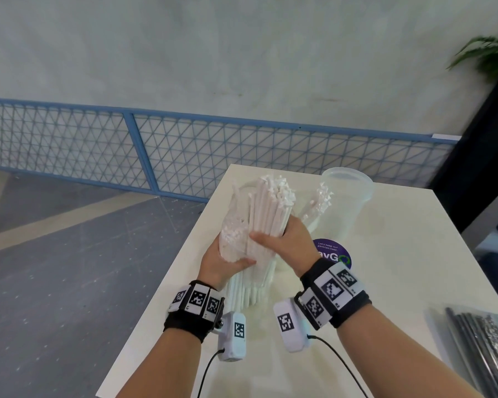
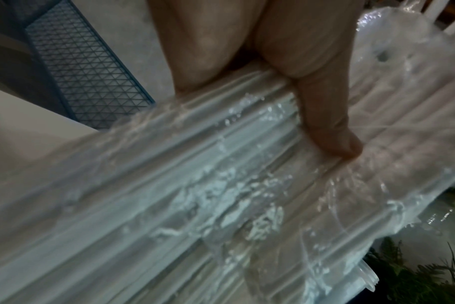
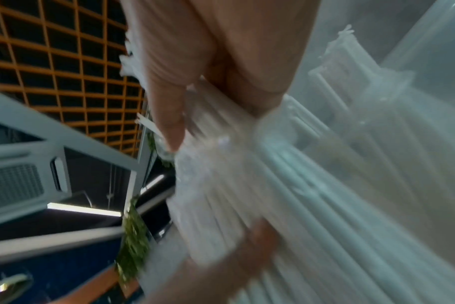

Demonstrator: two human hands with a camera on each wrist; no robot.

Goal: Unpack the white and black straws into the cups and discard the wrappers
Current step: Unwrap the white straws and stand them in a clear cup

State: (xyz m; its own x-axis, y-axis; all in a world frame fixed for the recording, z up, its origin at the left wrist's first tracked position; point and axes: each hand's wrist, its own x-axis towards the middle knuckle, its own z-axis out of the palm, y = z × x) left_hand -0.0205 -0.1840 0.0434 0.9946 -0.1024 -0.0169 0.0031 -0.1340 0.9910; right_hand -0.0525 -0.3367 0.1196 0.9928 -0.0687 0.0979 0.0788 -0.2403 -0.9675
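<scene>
- Head view, far left: grey speckled floor and blue mesh railing, well apart from the work.
- Left hand, thumb curled over the lower part of the crinkled clear plastic wrapper, fingers hidden beneath; gripping it, probably to anchor the sleeve while the contents slide out. Left wrist view: thumb pressed into glossy film over ridged straws.
- Bundle of white paper straws, upper ends bare and fanned above the wrapper, lower ends resting on the white tabletop; held steeply tilted, seemingly for drawing the straws clear.
- Right hand wrapped round the bundle's middle, thumb across the front, fingers behind; clasping the bare straws, likely to pull them free. Right wrist view: thumb laid along the white straws; blurred, finer contact unclear.
- Just beyond the right hand: clear plastic cup already holding some white straws, mostly hidden by the bundle; beside it a taller, frosted empty plastic cup, presumably reserved for the black ones.
- Purple round sticker on the tabletop near the right wrist.
- Lower right edge: packet of black straws in clear wrap, lying flat, untouched, awaiting its turn.
- Far right: green leafy plant.
</scene>
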